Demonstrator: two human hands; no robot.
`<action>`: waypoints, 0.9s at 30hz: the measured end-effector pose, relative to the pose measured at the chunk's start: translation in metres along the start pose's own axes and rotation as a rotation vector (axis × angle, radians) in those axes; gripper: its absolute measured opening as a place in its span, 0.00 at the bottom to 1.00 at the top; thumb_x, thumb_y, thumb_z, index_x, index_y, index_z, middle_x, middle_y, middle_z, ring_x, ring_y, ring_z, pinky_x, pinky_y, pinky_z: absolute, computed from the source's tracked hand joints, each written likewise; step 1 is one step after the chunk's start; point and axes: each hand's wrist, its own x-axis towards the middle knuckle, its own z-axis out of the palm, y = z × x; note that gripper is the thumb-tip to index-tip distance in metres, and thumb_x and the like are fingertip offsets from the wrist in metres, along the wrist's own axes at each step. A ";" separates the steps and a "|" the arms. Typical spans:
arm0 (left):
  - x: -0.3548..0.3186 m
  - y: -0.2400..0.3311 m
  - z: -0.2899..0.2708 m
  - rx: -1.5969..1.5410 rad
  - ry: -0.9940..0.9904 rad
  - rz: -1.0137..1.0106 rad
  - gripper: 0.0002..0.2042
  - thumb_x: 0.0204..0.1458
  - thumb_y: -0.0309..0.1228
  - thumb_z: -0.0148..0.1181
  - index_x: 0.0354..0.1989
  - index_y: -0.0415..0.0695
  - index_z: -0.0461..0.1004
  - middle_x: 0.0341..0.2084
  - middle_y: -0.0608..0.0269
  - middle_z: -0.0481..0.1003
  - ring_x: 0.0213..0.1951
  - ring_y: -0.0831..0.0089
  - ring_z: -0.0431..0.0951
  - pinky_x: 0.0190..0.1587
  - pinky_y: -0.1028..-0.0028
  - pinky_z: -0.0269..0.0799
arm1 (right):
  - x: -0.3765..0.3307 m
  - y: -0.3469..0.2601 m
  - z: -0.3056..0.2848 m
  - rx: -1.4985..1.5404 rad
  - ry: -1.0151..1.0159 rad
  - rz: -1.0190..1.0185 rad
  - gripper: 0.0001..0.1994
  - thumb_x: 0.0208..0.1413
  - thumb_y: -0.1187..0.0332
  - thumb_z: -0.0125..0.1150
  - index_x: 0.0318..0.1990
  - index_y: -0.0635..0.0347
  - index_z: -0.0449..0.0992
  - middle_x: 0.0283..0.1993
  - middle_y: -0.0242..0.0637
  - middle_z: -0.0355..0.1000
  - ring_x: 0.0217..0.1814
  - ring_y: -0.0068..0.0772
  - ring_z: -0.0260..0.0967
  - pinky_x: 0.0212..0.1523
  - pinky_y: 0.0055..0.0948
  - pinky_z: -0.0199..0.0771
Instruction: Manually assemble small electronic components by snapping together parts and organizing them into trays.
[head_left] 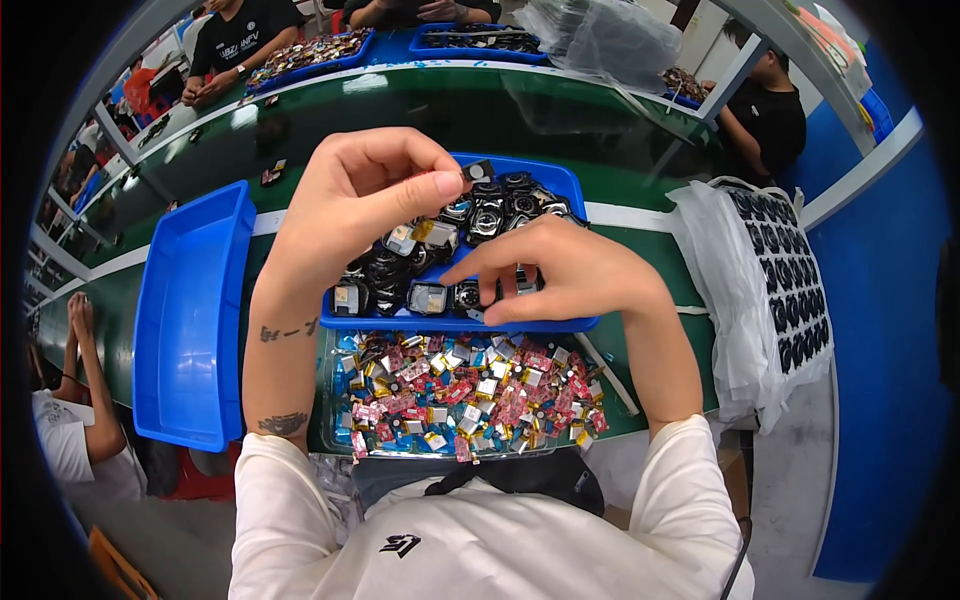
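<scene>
- Left hand (pixel 350 205) raised over the blue tray (pixel 570 185), thumb and forefinger pinched narrow on a small dark chip (pixel 478 171) at its edges.
- Chip held just above the tray's far left part, clear of the pile below.
- Judged light, stiff and thin; probably fragile at the corners, so an edge pinch with fingertips looked the sound grip, not a flat squeeze.
- Right hand (pixel 560 272) lay low over the tray's near side, forefinger stretched left toward the parts (pixel 480 215), other fingers curled; could not tell whether anything was gripped beneath.
- Parts in the tray: round black modules with shiny rings and small silver squares, heaped loosely; judged hard, smooth and a bit slippery, easy to scatter.
- Just nearer, touching the tray's front wall, a clear box (pixel 470 395) packed with small foil packets in red, pink, blue, gold and silver; flat, light and crinkly by the look.
- To the left, an empty-looking blue bin (pixel 190 310), long and rectangular, set lengthwise on the green surface (pixel 400 110).
- To the right, a white plastic bag (pixel 745 290) holding a sheet of black round pieces in rows.
- Far side of the surface: more blue trays (pixel 310 50) of mixed parts, other people's hands by them, and a clear bag (pixel 610 35) bunched up.
</scene>
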 end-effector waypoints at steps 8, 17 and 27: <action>0.000 0.001 0.000 0.030 0.011 0.043 0.07 0.49 0.29 0.62 0.30 0.37 0.76 0.23 0.71 0.73 0.26 0.88 0.69 0.29 0.86 0.64 | -0.008 0.050 -0.016 -0.812 0.362 0.416 0.15 0.37 0.69 0.68 0.37 0.57 0.77 0.37 0.34 0.72 0.47 0.39 0.68 0.44 0.34 0.70; 0.002 -0.013 0.012 0.192 0.070 -0.012 0.07 0.48 0.28 0.62 0.28 0.35 0.76 0.17 0.75 0.70 0.20 0.89 0.63 0.21 0.85 0.56 | 0.004 0.037 -0.019 0.196 0.654 0.140 0.08 0.46 0.74 0.61 0.36 0.65 0.75 0.31 0.36 0.75 0.31 0.24 0.73 0.31 0.22 0.73; 0.001 -0.015 0.025 0.420 0.138 -0.106 0.08 0.46 0.28 0.62 0.24 0.34 0.77 0.15 0.71 0.71 0.21 0.89 0.65 0.22 0.85 0.58 | 0.006 0.003 0.005 0.420 0.638 -0.002 0.13 0.48 0.78 0.61 0.43 0.69 0.75 0.31 0.32 0.74 0.30 0.14 0.70 0.32 0.14 0.71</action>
